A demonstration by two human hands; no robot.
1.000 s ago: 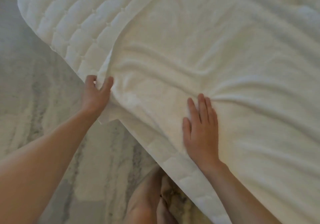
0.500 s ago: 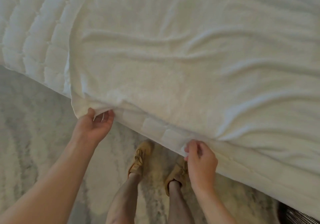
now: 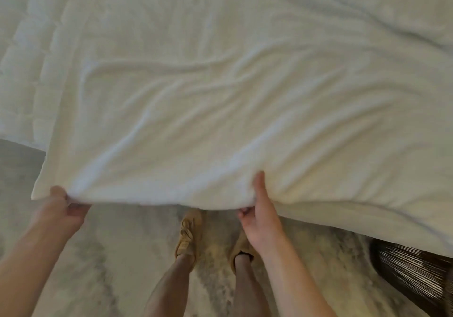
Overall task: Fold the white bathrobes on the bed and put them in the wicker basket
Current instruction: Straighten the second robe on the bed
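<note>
A white bathrobe (image 3: 220, 120) lies spread and wrinkled over the bed, its near edge lifted off the mattress and held out over the floor. My left hand (image 3: 63, 209) pinches the robe's near left corner. My right hand (image 3: 259, 211) grips the same near edge further right, thumb on top of the cloth. A dark wicker basket (image 3: 414, 272) shows partly at the lower right, under the hanging fabric.
The quilted white bedcover (image 3: 27, 71) is exposed at the left. A pale patterned rug (image 3: 117, 255) covers the floor below. My legs and tan shoes (image 3: 188, 236) stand between my arms, close to the bed.
Both hands went from resting on the robe to pinching its near edge, then lifted and pulled it toward me, off the bed's side. The view shifted, and the basket came into sight.
</note>
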